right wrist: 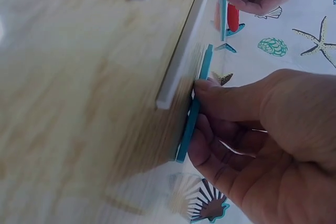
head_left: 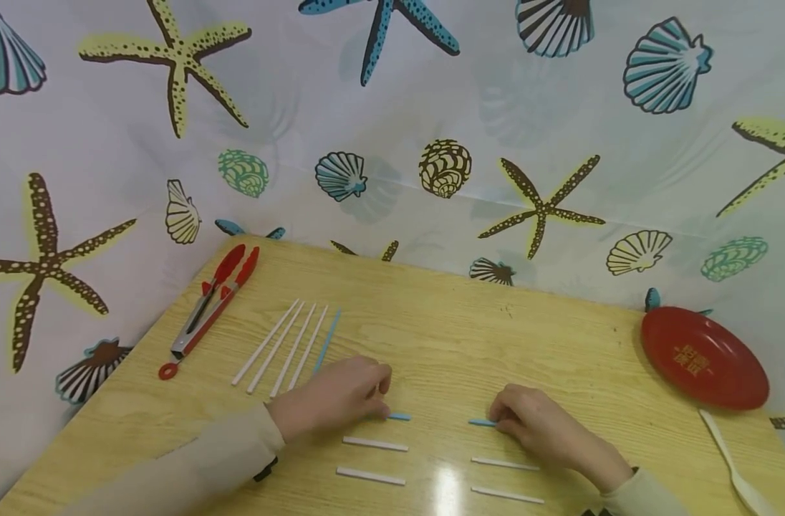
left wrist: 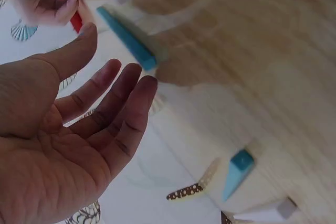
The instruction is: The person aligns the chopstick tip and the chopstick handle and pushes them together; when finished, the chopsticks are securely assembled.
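My left hand [head_left: 334,398] hovers by a short blue stick [head_left: 400,416] on the wooden table. The left wrist view shows the thumb apart from the loosely bent fingers, with nothing between them; the blue stick [left wrist: 126,38] lies just past the fingertips. On the right, another short blue stick [head_left: 481,423] is pinched between the thumb and fingers of my right hand [head_left: 541,426], low over or on the table. Nearer to me lie two short white sticks [head_left: 374,444] on the left and two more white sticks [head_left: 505,464] on the right, roughly parallel.
Beyond my left hand, several long white sticks [head_left: 266,342] and a long blue stick [head_left: 328,340] lie side by side. Red-tipped tongs [head_left: 208,312] rest at the far left. A red oval plate [head_left: 705,358] and a white spoon [head_left: 728,459] are at the right edge.
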### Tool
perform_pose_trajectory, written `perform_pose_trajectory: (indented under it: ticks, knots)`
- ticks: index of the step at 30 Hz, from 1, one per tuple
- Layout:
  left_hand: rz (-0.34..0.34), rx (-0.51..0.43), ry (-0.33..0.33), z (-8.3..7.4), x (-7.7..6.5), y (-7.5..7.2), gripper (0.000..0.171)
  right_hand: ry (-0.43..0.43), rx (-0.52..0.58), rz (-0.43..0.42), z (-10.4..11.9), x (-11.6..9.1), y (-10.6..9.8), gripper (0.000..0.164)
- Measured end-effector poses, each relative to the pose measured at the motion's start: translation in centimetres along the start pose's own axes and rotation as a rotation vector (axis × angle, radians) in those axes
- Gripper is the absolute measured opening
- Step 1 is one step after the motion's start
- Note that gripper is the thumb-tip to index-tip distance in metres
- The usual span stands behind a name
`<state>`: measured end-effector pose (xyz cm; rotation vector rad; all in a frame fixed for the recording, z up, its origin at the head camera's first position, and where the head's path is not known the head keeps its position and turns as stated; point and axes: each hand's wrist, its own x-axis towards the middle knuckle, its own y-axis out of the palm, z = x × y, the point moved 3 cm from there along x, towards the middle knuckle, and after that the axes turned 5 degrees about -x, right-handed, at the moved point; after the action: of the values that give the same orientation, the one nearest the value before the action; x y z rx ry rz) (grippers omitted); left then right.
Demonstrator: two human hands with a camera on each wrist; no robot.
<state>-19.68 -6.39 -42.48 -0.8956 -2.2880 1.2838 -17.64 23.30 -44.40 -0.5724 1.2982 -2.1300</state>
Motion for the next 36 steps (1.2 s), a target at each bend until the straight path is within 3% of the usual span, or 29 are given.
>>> perform_pose_trajectory:
  ticks: [6,13,22,26,32,36]
  knots:
    - [0.043,0.077,0.038,-0.8,0.3,1.1,0.021,-0.014,-0.046,-0.004,0.5,-0.1,0.1,0.017]
    - [0.077,0.155,0.043,-1.1,0.6,1.6,0.016,-0.001,-0.026,0.042,1.0,0.2,-0.6,0.016]
    - [-0.006,0.220,0.118,-1.9,1.1,0.6,0.007,-0.006,-0.028,0.008,1.4,0.6,-1.9,0.018]
    - [0.002,0.203,0.116,-2.4,1.2,-0.3,0.015,-0.049,-0.100,-0.048,2.4,0.6,-3.1,0.021]
    - [-0.135,0.222,0.199,-4.2,1.3,-2.2,0.014,-0.112,-0.273,-0.176,4.5,0.7,-5.4,0.031]
    - [-0.222,0.166,0.251,-5.5,1.3,-3.4,0.013,-0.140,-0.331,-0.267,5.6,0.7,-6.3,0.034]
